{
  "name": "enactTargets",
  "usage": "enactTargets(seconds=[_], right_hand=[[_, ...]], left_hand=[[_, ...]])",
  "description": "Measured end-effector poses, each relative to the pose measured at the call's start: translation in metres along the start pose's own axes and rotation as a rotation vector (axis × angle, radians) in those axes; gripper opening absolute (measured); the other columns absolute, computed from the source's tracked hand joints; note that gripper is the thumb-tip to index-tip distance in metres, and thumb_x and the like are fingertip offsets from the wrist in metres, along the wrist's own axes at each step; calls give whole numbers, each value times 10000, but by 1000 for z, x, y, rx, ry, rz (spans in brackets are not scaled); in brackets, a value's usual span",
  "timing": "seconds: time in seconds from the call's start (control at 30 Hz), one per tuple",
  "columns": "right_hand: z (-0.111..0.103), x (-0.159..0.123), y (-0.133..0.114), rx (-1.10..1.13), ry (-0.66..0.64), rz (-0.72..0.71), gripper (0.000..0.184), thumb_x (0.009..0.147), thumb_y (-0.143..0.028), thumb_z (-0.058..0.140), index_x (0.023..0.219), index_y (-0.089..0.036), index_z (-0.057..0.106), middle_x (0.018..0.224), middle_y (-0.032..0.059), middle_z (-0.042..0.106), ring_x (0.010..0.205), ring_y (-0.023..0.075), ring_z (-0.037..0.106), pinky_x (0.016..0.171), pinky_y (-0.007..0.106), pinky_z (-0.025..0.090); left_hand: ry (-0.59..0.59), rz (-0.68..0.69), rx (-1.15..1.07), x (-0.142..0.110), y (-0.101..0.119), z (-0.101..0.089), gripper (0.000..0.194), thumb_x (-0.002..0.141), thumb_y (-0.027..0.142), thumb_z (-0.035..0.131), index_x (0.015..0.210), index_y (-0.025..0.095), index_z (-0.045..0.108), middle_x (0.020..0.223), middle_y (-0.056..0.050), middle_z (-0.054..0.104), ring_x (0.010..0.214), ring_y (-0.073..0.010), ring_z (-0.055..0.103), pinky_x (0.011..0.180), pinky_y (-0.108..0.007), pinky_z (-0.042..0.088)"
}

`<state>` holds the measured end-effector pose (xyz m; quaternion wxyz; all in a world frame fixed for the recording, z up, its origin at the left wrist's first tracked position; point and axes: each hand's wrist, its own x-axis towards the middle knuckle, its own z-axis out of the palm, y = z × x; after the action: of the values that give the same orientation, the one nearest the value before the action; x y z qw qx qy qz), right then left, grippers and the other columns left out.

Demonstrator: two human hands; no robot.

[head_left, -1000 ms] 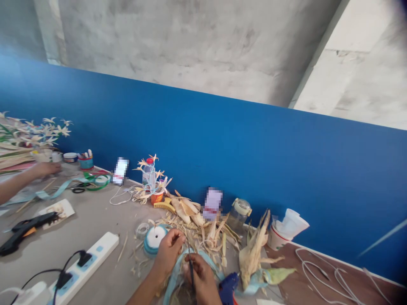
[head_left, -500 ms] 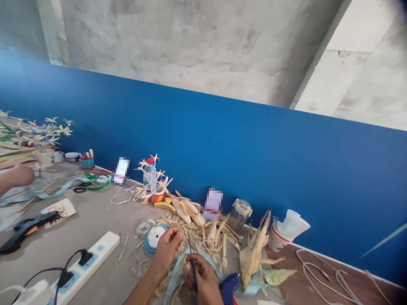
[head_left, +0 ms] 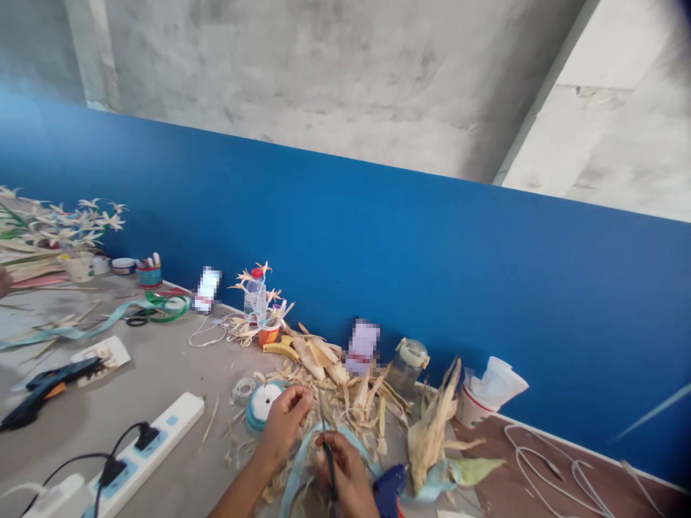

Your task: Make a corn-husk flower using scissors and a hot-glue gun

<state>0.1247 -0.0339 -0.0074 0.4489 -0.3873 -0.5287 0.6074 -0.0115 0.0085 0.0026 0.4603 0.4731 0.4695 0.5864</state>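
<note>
My left hand (head_left: 286, 417) is closed in a pinch beside the spool of light blue ribbon (head_left: 264, 399); anything between the fingertips is too small to make out. My right hand (head_left: 348, 471) grips a pair of dark scissors (head_left: 328, 460), their thin blades pointing up and away. Only a small gap separates the blade tips from my left fingertips. A loose light blue ribbon (head_left: 294, 467) curves beneath both hands. Dried corn husk scraps (head_left: 345, 396) lie just beyond them. A blue glue gun (head_left: 389, 485) rests beside my right hand.
A white power strip (head_left: 156, 446) and a black glue gun (head_left: 48, 388) lie to the left. Husk flowers (head_left: 259, 316) stand in an orange cup near the blue partition (head_left: 345, 230). A lidded jar (head_left: 407, 367) and a paper-filled cup (head_left: 478, 403) stand right.
Another person's hand at the far left has drawn back almost out of view. My own hands and the scissors stay in nearly the same place.
</note>
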Motion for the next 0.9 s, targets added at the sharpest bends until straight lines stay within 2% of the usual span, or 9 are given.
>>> enactTargets(seconds=[0.23, 0.4, 0.6, 0.9], right_hand=[[0, -3, -2, -72, -34, -13, 300, 672, -460, 615, 801, -200, 539, 560, -70, 334, 489, 83, 277, 467, 199, 213], [4, -3, -7, -77, -28, -6, 297, 659, -451, 633, 778, -197, 535, 542, -78, 323, 471, 75, 262, 454, 195, 203], [3, 0, 1, -10, -10, 30, 298, 669, -433, 628, 810, -194, 521, 474, -106, 297, 421, 59, 217, 426, 189, 172], [3, 1, 8, -1, 27, 12, 207, 668, -334, 624, 794, -194, 539, 468, -104, 328, 403, 55, 241, 405, 178, 184]], left_hand=[[37, 4, 3, 1, -1, -1, 268, 698, 430, 579, 697, 163, 560, 522, 61, 431, 463, -94, 367, 466, -217, 292], [6, 20, 14, -1, 0, 0, 251, 719, 411, 565, 681, 164, 540, 523, 61, 421, 476, -93, 365, 469, -214, 293], [-15, -32, -35, -1, -2, 1, 239, 717, 394, 569, 693, 158, 537, 531, 58, 450, 456, -82, 372, 462, -213, 297], [0, -37, -83, 2, 1, 0, 280, 693, 424, 598, 653, 151, 552, 518, 52, 473, 433, -72, 370, 447, -206, 290]])
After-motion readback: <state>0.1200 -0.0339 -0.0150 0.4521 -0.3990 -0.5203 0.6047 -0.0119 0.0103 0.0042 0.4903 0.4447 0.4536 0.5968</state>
